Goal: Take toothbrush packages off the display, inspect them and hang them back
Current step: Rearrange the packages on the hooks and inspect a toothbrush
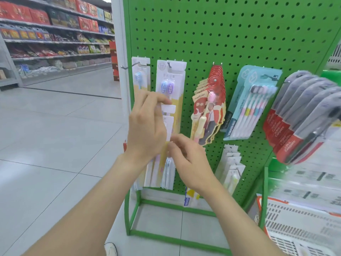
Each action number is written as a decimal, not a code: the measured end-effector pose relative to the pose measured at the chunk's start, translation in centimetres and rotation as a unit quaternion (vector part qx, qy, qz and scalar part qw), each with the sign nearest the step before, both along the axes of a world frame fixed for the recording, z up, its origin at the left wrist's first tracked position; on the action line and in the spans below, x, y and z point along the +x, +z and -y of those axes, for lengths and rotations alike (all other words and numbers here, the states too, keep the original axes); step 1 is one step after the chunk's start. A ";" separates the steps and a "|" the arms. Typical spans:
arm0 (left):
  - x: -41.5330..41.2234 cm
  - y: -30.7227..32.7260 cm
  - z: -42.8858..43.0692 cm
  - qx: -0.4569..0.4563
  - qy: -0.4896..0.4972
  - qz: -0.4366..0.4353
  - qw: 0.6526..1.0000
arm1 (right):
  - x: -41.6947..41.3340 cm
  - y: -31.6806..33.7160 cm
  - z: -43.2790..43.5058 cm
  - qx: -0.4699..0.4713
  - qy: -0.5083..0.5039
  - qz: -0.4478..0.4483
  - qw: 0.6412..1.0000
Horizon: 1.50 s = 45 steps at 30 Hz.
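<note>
The step in hand appears to be inspection of a long narrow white-and-yellow toothbrush package [169,124], held off its hook in front of the green perforated metal display panel [230,43]. The left hand [147,126] grips the upper half of the package with its fingers curled round the edge. The right hand [190,161] pinches the lower part between fingertips and thumb. The package stands nearly upright between the two hands, just beside the panel. Its white hang tab lies above the left-hand knuckles and well below the bent wire hook [169,65]. To inspect well, hold the package by its edges only, so that the printed face and the clear window are not covered. Turn it with the right hand while the left hand steadies the top. Check the card, the seal and the hang tab for tears. To rehang, move the grip away from the tab, raise the package, align the tab hole with the hook tip, and slide it on in front of the white card package with two purple brush heads [177,78] that hangs there. Avoid knocking the neighbouring white package with a blue brush head [141,78]. Whether the tab hole is intact cannot be determined from this view.
</note>
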<state>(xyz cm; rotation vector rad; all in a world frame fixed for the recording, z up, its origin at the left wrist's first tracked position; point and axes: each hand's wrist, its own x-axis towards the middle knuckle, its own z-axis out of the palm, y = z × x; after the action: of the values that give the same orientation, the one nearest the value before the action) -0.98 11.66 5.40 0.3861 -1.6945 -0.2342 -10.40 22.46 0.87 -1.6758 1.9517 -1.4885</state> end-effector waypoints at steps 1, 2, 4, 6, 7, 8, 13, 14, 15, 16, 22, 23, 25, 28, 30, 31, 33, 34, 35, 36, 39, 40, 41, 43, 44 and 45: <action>-0.5 -0.9 -0.1 0.018 -0.014 -0.001 1.000 | -0.1 -0.1 0.0 -0.008 0.001 0.020 1.000; -0.9 -1.6 -0.3 0.037 -0.024 -0.006 0.999 | -0.2 -0.1 0.1 -0.017 0.002 0.036 0.999; -1.5 -2.7 -0.7 0.087 -0.045 -0.029 0.995 | -0.5 0.2 0.3 -0.020 0.013 0.066 0.998; -2.0 -3.2 -1.2 0.163 -0.088 -0.059 0.981 | -1.0 0.7 0.1 0.001 0.027 0.090 0.996; -2.1 -3.3 -1.4 0.205 -0.111 -0.072 0.970 | -1.2 0.9 -0.2 0.014 0.029 0.099 0.995; -2.2 -3.3 -1.7 0.245 -0.134 -0.080 0.957 | -1.5 1.1 -0.5 0.022 0.024 0.107 0.994; -2.9 -4.2 -1.8 0.350 -0.203 -0.039 0.914 | -3.2 1.5 -1.6 -0.025 -0.043 0.149 0.988; -3.0 -4.5 -1.6 0.355 -0.219 -0.024 0.909 | -3.3 1.5 -1.8 -0.038 -0.050 0.167 0.984; -3.1 -4.5 -1.7 0.361 -0.233 -0.013 0.903 | -3.2 1.5 -2.1 -0.046 -0.054 0.188 0.980; -3.1 -4.6 -1.7 0.371 -0.245 -0.008 0.896 | -3.0 1.7 -2.4 -0.051 -0.052 0.208 0.975; -3.3 -4.4 -2.4 0.460 -0.309 0.027 0.832 | -3.2 2.2 -3.3 -0.085 -0.094 0.231 0.965; -3.3 -4.4 -2.7 0.464 -0.314 0.040 0.827 | -3.3 2.2 -3.3 -0.096 -0.104 0.225 0.964; -3.4 -4.5 -3.0 0.462 -0.317 0.056 0.826 | -3.7 2.0 -3.2 -0.109 -0.114 0.219 0.963; -3.6 -4.7 -3.0 0.468 -0.328 0.053 0.819 | -4.0 1.9 -3.1 -0.112 -0.118 0.216 0.963; -3.6 -4.6 -2.7 0.464 -0.334 0.059 0.819 | -4.0 2.0 -3.0 -0.126 -0.124 0.205 0.963; -3.5 -4.5 -2.7 0.460 -0.336 0.071 0.819 | -4.0 2.0 -3.0 -0.137 -0.130 0.201 0.961; -3.2 -4.4 -2.7 0.454 -0.342 0.097 0.817 | -4.2 2.0 -3.1 -0.159 -0.145 0.201 0.956; -3.0 -4.4 -2.7 0.452 -0.346 0.109 0.815 | -4.2 2.1 -3.2 -0.163 -0.153 0.204 0.953; -2.9 -4.4 -2.7 0.451 -0.350 0.119 0.813 | -4.3 2.2 -3.3 -0.162 -0.154 0.208 0.952; -2.8 -4.4 -2.7 0.450 -0.352 0.125 0.811 | -4.3 2.3 -3.5 -0.158 -0.145 0.218 0.952; -2.9 -4.3 -2.8 0.461 -0.343 0.098 0.813 | -4.2 2.9 -4.3 -0.121 -0.091 0.269 0.951; -2.8 -4.2 -2.9 0.469 -0.338 0.081 0.812 | -4.2 3.1 -4.6 -0.099 -0.075 0.272 0.954; -2.7 -4.1 -3.0 0.478 -0.336 0.068 0.809 | -4.2 3.1 -4.8 -0.077 -0.063 0.268 0.958; -2.6 -4.0 -3.2 0.487 -0.331 0.056 0.806 | -4.3 2.8 -5.0 -0.046 -0.045 0.251 0.966; -2.5 -3.9 -3.4 0.484 -0.328 0.054 0.809 | -4.2 2.7 -5.0 -0.042 -0.043 0.243 0.968; -2.4 -3.9 -3.4 0.478 -0.325 0.055 0.814 | -4.2 2.7 -5.0 -0.044 -0.044 0.238 0.969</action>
<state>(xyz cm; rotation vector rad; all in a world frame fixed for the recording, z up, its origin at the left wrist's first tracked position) -3.34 15.11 1.50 0.5337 -1.6613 -1.6374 -14.58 27.45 3.58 -1.1261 1.7316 -1.8260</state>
